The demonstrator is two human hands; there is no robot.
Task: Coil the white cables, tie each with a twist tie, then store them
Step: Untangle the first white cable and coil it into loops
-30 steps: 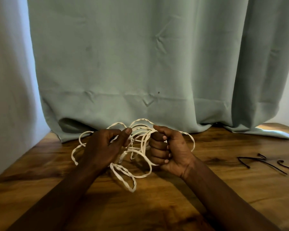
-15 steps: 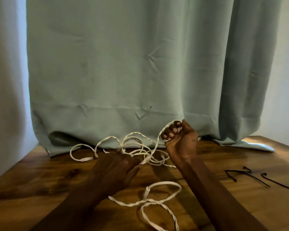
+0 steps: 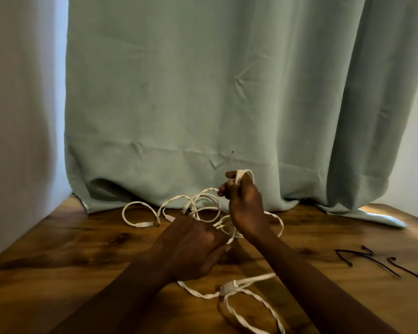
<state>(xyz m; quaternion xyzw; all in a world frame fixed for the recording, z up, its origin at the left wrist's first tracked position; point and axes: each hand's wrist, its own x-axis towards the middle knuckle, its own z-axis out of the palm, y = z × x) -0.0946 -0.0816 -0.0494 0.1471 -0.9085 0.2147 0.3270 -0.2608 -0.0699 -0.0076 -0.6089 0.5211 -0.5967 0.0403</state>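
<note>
- White cables [image 3: 204,197] lie in a loose tangle on the wood, just beyond the left hand and to the left of the right hand.
- One strand rises from the tangle into the right hand. Another trails out below the left hand in a twisted loop that runs toward the near edge.
- Right hand [image 3: 245,206] is raised above the tangle, with its fingers curled round a bight of cable that arches over its top.
- Left hand [image 3: 191,247] is low over the wood, knuckles up, close beside the right wrist. Its fingers are curled in on a strand that shows white at the fingertips.
- One plug [image 3: 144,224] rests well to the left of the left hand.
- Black ties [image 3: 369,260] lie well to the right of the right hand, apart from the cables.
- Table [image 3: 58,261] is brown wood with dark grain and a slight sheen.
- Pale green curtain [image 3: 203,92] hangs behind both hands, its hem bunched on the table's far edge.
- White wall [image 3: 15,116] shows on either side of the curtain.
</note>
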